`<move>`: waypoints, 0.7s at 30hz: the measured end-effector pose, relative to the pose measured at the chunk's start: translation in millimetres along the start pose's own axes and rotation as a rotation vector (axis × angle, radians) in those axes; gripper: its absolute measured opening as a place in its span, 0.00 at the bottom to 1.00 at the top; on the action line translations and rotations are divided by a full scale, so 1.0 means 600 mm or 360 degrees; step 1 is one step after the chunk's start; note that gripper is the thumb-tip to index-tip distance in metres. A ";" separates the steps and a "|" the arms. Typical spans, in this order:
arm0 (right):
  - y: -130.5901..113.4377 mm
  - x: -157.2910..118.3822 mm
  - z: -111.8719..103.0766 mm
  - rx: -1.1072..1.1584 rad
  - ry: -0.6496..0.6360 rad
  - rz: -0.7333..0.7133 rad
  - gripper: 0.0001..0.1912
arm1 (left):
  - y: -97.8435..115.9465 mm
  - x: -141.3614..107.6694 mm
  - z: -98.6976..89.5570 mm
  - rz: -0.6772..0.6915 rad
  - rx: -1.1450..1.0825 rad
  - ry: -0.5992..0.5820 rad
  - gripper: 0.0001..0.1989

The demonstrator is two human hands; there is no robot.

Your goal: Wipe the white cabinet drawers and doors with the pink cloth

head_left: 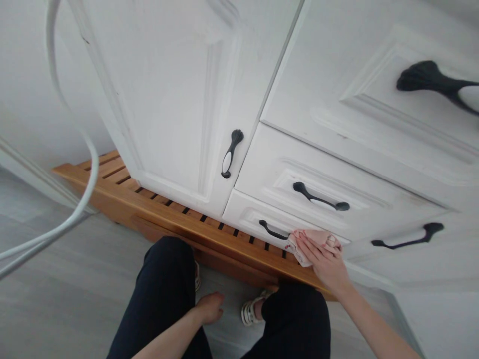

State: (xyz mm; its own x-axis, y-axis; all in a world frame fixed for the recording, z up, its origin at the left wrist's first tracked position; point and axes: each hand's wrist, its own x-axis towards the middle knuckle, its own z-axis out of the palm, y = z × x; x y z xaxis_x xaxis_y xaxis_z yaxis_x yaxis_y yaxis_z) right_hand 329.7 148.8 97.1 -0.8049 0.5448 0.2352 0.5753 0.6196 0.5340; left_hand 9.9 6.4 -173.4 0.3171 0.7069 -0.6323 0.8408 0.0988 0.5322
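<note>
My right hand (pixel 325 262) presses a pink and white cloth (pixel 314 243) against the lowest drawer (pixel 249 215) of a white cabinet, at the right end of its dark handle (pixel 273 231). Part of the cloth hangs over the slatted wooden bench below. My left hand (pixel 210 307) hangs between my knees, touching neither cabinet nor bench. Its fingers curl inward and are partly hidden, so I cannot make out whether it is closed.
A tall cabinet door (pixel 168 89) with a dark and white handle is at the upper left. More drawers are above and to the right. The wooden bench (pixel 179 229) runs along the cabinet's foot. A white cable (pixel 93 154) loops down the left side.
</note>
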 end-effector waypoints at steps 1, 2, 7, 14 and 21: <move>0.008 -0.018 0.003 -0.0033 -0.0023 0.0013 0.40 | 0.001 -0.001 -0.001 0.0003 0.0018 -0.0025 0.15; 0.014 -0.035 0.006 -0.0056 -0.0044 0.0019 0.40 | 0.003 -0.002 -0.001 0.0006 0.0032 -0.0046 0.15; 0.002 -0.073 0.014 0.0094 -0.0047 0.0143 0.41 | 0.007 -0.006 -0.003 -0.0022 0.0076 -0.0082 0.16; -0.089 0.015 -0.049 0.0504 0.0331 0.0280 0.35 | 0.008 -0.001 -0.002 -0.0059 0.0055 -0.0100 0.17; -0.139 0.237 -0.093 0.0396 0.1009 0.0199 0.32 | -0.004 0.009 0.009 -0.0041 0.0008 -0.0058 0.18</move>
State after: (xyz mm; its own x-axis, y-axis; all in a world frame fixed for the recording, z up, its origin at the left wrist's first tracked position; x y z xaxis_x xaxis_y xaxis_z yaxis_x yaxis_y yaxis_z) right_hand 158.9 143.1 131.2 -0.6162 0.2318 0.7527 0.6246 0.7260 0.2877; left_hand 12.1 6.2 -181.1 0.3110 0.6784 -0.6656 0.8510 0.1131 0.5129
